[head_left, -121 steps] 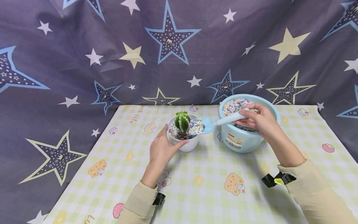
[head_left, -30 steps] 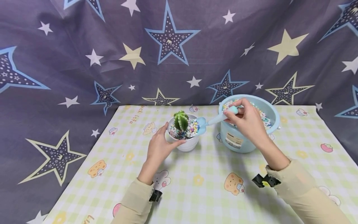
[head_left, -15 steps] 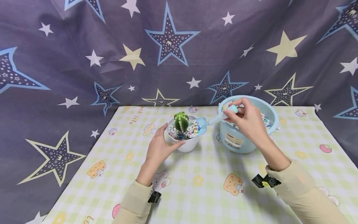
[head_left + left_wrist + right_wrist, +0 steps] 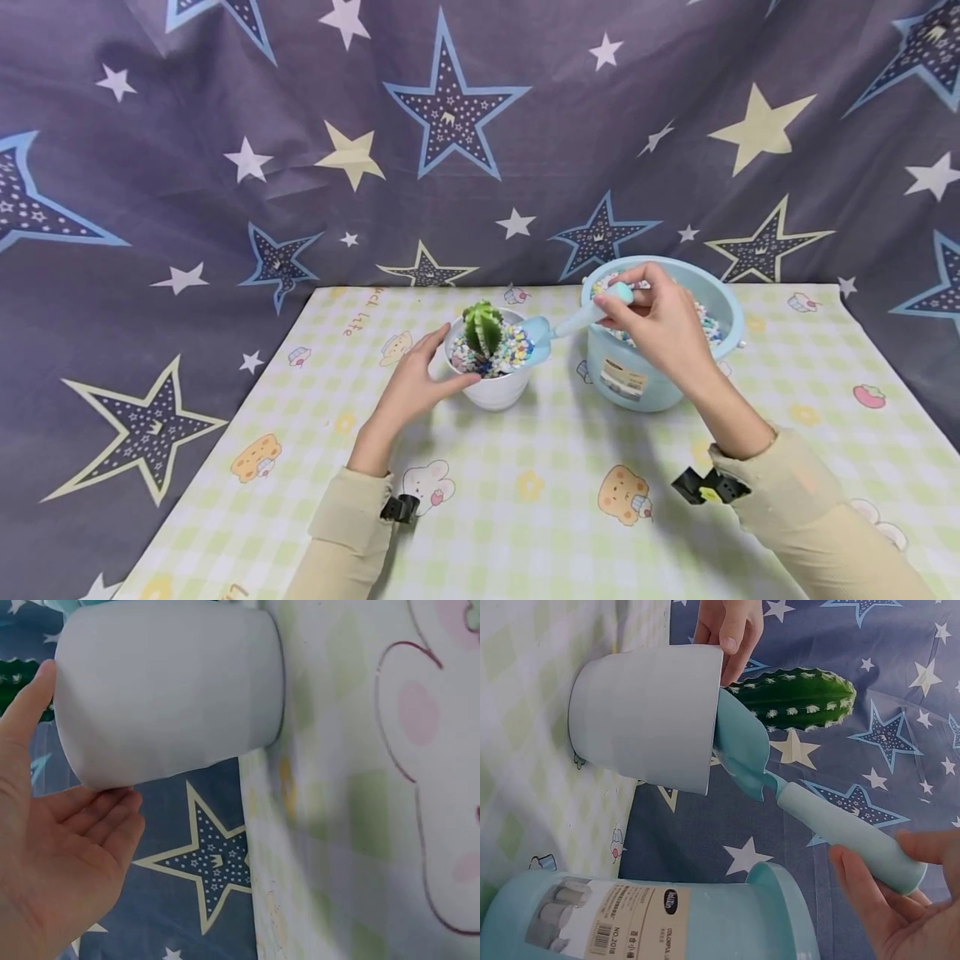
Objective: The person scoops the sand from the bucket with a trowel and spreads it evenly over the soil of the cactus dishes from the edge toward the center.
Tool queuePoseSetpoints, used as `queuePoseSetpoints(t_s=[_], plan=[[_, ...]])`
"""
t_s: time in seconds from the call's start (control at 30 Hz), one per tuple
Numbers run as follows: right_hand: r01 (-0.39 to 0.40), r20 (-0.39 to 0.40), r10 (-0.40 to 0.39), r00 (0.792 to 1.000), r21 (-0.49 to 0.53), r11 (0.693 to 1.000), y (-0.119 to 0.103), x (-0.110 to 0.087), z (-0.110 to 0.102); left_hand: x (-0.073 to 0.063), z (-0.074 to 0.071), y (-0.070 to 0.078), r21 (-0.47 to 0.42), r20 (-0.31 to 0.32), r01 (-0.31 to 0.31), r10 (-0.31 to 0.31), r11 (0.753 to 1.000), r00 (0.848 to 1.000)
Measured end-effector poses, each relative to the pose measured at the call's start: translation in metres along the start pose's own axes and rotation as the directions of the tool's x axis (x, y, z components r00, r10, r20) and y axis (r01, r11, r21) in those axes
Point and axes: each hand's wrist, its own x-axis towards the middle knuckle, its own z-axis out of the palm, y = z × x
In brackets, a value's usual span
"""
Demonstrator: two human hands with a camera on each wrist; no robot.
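A white flower pot [image 4: 497, 392] with a green cactus [image 4: 482, 328] and small multicoloured pebbles stands on the table. My left hand [image 4: 411, 382] holds the pot by its left side, thumb near the front of the rim. From the left wrist view, the left fingers [image 4: 112, 814] are bent against the pot's wall. My right hand [image 4: 667, 321] pinches the handle end of a light blue trowel [image 4: 577, 320]. The trowel's blade [image 4: 741, 746] tilts down over the pot's right rim, its tip hidden inside the pot.
A light blue bucket [image 4: 626, 379] with a label and many coloured pebbles [image 4: 708, 323] stands to the right of the pot, beneath my right hand. A green checked cloth [image 4: 487, 533] covers the table. Behind it hangs a dark star-patterned curtain [image 4: 300, 108].
Since the earliest frame, the trowel has come down tilted at the pot's rim and its pebbles have slid into the pot. Lately, my left hand has shifted slightly left along the pot.
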Motion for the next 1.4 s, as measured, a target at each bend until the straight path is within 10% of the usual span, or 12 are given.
queuePoseSetpoints(t_s=[1.4], plan=[[0.035, 0.02, -0.035, 0.999, -0.03, 0.999, -0.014, -0.002, 0.009, -0.018, 0.019, 0.027, 0.129, -0.191, 0.196, -0.17, 0.972, 0.967]])
